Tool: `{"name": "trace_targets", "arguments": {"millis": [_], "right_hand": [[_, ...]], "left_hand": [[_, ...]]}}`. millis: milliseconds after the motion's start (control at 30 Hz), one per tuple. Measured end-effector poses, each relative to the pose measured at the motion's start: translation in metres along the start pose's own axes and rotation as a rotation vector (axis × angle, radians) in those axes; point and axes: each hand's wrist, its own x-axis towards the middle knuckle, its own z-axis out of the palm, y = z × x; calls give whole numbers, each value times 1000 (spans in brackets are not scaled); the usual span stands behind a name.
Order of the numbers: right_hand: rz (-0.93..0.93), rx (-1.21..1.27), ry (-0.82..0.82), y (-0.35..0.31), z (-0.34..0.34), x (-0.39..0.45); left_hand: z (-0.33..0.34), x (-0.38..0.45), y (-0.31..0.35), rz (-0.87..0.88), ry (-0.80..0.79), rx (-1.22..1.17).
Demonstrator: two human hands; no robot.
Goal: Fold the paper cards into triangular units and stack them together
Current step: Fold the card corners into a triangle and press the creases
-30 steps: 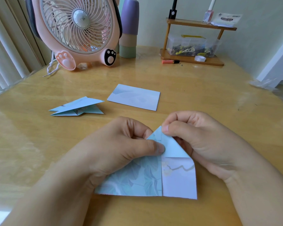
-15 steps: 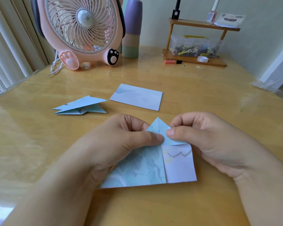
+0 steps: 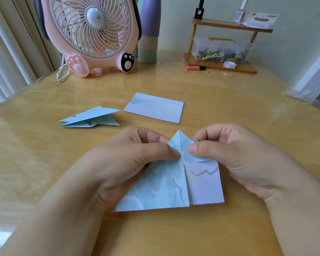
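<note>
One partly folded card is held at the near middle of the tabletop, its pointed top between the two hands. The left hand pinches the left flap with thumb and curled fingers; the right hand pinches the right flap the same way. Beyond them, one flat unfolded card is seen, and to its left one small pile of folded triangular units, their count not clear. One pink fan is seen at the far left
</note>
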Motion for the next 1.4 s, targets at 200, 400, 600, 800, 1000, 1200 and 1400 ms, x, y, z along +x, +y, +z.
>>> {"name": "trace_targets", "arguments": {"millis": [200, 400, 600, 800, 1000, 1200, 1400], "right_hand": [[4, 45, -2, 1, -1, 1], [4, 54, -4, 2, 0, 2], [-1, 43, -15, 3, 0, 2], [-11, 19, -8, 3, 1, 2], [34, -11, -84, 1, -3, 0], [46, -1, -116, 0, -5, -1], [84, -19, -198, -3, -7, -4]], "left_hand": [[1, 0, 0, 13, 20, -12], [1, 1, -1, 7, 30, 3], [2, 1, -2, 15, 46, 44], [4, 2, -3, 36, 115, 140], [4, 2, -3, 49, 179, 174], [0, 3, -4, 26, 157, 176], [-5, 3, -5, -4, 51, 210]]}}
